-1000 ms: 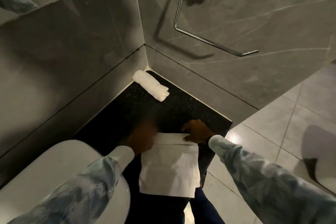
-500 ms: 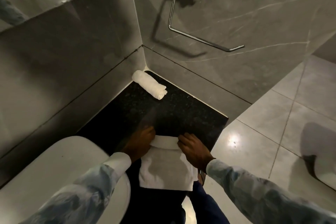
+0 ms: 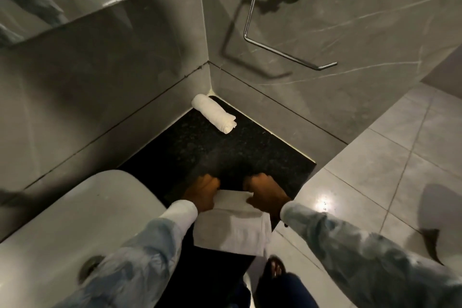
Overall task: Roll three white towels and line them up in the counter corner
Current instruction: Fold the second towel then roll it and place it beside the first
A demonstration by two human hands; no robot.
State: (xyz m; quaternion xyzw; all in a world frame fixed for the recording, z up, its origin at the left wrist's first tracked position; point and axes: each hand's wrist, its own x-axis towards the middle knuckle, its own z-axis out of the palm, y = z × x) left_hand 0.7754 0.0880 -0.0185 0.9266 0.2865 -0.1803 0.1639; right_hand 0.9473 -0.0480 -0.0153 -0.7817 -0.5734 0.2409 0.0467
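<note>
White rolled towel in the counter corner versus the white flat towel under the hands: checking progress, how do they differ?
The white rolled towel is a finished cylinder; the white flat towel is mostly unrolled. The rolled one lies untouched in the corner; the flat one overhangs the black granite counter front edge, gripped by left hand and right hand. Both are white cloth.

Black speckled counter (image 3: 200, 155): rolled towel (image 3: 214, 117) in its corner, flat towel (image 3: 232, 230) overhanging the near edge.

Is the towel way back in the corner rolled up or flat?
Rolled up. The white towel in the counter corner is a tight tube lying on its side on the black counter, and its spiral end faces the camera.
</note>
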